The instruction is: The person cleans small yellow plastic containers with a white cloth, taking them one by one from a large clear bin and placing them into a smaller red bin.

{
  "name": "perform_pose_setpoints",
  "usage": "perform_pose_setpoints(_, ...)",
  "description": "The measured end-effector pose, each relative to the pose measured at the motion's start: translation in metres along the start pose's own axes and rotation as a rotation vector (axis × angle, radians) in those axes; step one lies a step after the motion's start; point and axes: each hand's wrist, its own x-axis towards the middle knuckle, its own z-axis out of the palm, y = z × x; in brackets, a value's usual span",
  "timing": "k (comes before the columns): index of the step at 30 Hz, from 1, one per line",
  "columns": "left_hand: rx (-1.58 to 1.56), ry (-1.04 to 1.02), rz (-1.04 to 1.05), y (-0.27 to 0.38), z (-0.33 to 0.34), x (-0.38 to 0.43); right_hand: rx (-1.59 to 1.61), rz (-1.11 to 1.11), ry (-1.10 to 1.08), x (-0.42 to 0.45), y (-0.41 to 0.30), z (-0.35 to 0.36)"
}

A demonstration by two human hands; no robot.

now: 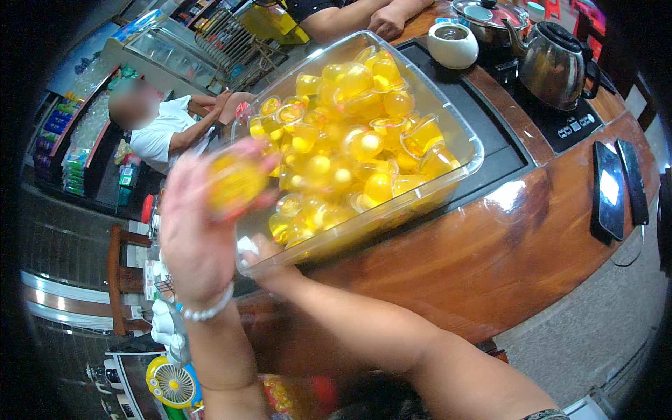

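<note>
My left hand (191,226), wearing a white bead bracelet, is raised at the left side of a clear plastic bin (475,157). Its blurred fingers grip a yellow jelly cup (237,184) with printing on its lid. Many more jelly cups (367,144), clear with yellow contents and a pale ball inside, lie heaped in the bin. Low at the bin's near left corner, my right hand (270,262) has its fingers around a white wad (247,245), perhaps tissue. The bin's wall partly covers that hand.
The bin stands on a black tray (496,136) set in a glossy wooden table (446,252). A glass kettle (554,65), a white pot (452,46) and a phone (609,189) are to the right. Two people sit beyond the bin. A yellow fan (173,382) is lower left.
</note>
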Motion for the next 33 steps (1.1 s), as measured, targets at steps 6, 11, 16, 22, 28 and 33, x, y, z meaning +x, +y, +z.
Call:
perform_pose_setpoints(6, -0.662, 0.508, -0.017, -0.052, -0.119, -0.101, -0.038, -0.021, 0.025, -0.008, -0.024, 0.003)
perform_pose_setpoints(11, -0.598, 0.838, -0.251, -0.155, -0.140, -0.126, -0.192, -0.078, 0.030, 0.008, -0.003, -0.006)
perform_pose_setpoints(16, -0.313, 0.809, -0.306, -0.162, -0.121, -0.115, -0.146, -0.322, -0.042, -0.012, -0.024, -0.008)
perform_pose_setpoints(22, -0.457, 0.894, -0.215, -0.173, -0.134, -0.125, -0.431, -0.416, -0.259, -0.037, -0.034, -0.004)
perform_pose_setpoints(28, -0.584, 0.732, -0.149, -0.159, -0.125, -0.120, -0.627, -0.452, -0.290, -0.039, -0.051, -0.008)
perform_pose_setpoints(33, -0.404, 0.650, -0.145, -0.147, -0.097, -0.119, -0.422, -0.515, -0.181, -0.025, -0.046, -0.011)
